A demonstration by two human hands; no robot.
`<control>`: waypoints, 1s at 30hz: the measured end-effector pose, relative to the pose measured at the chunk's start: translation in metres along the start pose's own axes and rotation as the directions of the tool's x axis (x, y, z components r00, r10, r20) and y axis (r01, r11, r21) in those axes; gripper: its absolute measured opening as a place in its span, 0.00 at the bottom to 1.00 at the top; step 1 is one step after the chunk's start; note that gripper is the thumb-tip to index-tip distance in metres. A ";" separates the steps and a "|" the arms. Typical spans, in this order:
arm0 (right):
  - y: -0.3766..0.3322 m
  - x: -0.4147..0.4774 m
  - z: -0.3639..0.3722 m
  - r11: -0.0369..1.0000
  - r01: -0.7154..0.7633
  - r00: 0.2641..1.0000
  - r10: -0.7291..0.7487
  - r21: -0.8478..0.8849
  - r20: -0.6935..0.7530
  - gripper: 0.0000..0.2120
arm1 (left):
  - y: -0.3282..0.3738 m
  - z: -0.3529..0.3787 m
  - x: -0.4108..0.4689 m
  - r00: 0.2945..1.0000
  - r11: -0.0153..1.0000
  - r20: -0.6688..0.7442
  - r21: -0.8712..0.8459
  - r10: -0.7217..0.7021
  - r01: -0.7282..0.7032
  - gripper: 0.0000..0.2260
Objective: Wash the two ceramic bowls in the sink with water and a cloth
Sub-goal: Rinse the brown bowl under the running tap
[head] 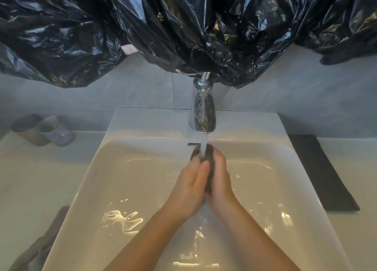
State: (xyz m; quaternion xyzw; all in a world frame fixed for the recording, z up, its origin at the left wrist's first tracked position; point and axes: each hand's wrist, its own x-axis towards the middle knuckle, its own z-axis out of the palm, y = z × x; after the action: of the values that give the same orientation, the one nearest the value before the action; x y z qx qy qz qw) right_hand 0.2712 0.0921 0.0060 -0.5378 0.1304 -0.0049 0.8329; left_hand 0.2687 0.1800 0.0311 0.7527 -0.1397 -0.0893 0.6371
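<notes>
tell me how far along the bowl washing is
Done: the tap is running into the sink. In hand: the left hand and right hand hold the dark cloth under the stream, wetting it. To do: both bowls sit on the counter left of the sink, not in it, so washing them seems still ahead.

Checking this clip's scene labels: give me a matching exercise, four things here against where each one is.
Things:
1. dark cloth
2. two bowls
3. black mat
4. grey towel

Places:
A. counter, right of the sink
B. counter's near left corner
C. between the left hand and right hand, under the faucet stream
D. counter, far left of the sink

Pairs: 1-C, 2-D, 3-A, 4-B
</notes>
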 end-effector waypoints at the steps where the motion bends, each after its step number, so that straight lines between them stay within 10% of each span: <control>1: 0.001 0.000 0.000 0.996 -0.071 0.997 0.070 0.055 0.029 0.23 | -0.004 0.000 -0.002 1.000 0.999 0.023 0.038 0.020 -0.021 0.14; 4: 0.012 0.002 0.002 0.992 0.036 0.999 -0.036 -0.123 -0.003 0.13 | -0.004 -0.004 0.003 0.990 0.979 -0.046 -0.161 -0.130 0.121 0.18; 7: 0.021 0.004 -0.003 0.939 0.186 0.982 -0.177 -0.288 0.057 0.26 | 0.010 -0.006 0.010 0.930 0.833 0.080 -0.423 -0.358 0.357 0.21; 12: 0.010 0.008 0.001 0.991 -0.125 0.988 0.120 0.053 0.099 0.20 | -0.002 -0.003 -0.002 0.999 0.999 -0.001 -0.004 -0.047 0.047 0.20; 14: 0.017 0.007 0.001 0.994 -0.105 0.988 0.107 -0.028 0.113 0.17 | 0.000 -0.004 -0.002 0.992 0.988 -0.070 -0.119 -0.108 0.099 0.21; 17: 0.020 0.006 -0.002 0.978 0.030 1.000 -0.029 -0.208 0.009 0.22 | 0.011 -0.009 0.013 0.896 0.739 0.015 -0.560 -0.444 0.375 0.20; 21: 0.008 0.013 -0.010 0.977 -0.206 0.969 0.212 0.061 -0.127 0.17 | 0.014 -0.012 0.014 0.880 0.570 0.164 -0.706 -0.446 0.421 0.20; 26: -0.010 0.005 -0.016 0.823 -0.449 0.878 0.478 0.349 0.002 0.18 | -0.003 -0.025 0.007 0.905 0.749 0.391 -0.545 -0.169 0.375 0.20; 30: -0.008 0.002 -0.017 0.755 -0.505 0.843 0.535 0.418 0.050 0.13 | 0.009 -0.020 0.006 0.942 0.810 0.183 -0.481 -0.283 0.337 0.17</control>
State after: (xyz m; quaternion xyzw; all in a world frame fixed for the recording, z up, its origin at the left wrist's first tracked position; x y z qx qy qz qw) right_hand 0.2703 0.0734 0.0062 -0.2901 0.3007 0.1796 0.8906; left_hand 0.2797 0.1952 0.0438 0.5664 -0.0194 -0.2640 0.7805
